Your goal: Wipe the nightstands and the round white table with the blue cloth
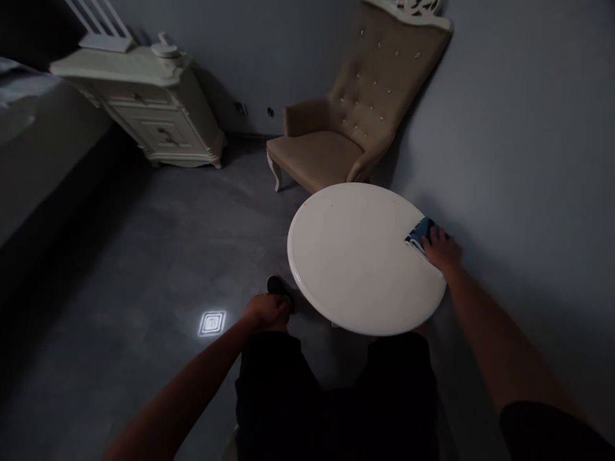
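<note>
My right hand (441, 250) is at the right edge of a round white table (355, 256). Its fingers press on a folded blue patterned cloth (423, 229) with a pale edge, which lies partly under the palm at the rim. My left hand (270, 310) rests at my left knee, apart from the table, with its fingers curled in. Nothing shows in it. The tabletop is pale, with a few small dark specks near its far side.
A brown tufted armchair (321, 153) stands behind the table, near the grey wall (519, 147). At the back left is a white nightstand (163, 121) bearing a white slatted object (106, 38). A bed (43, 141) lies far left. A square light pattern (212, 323) shows on the floor.
</note>
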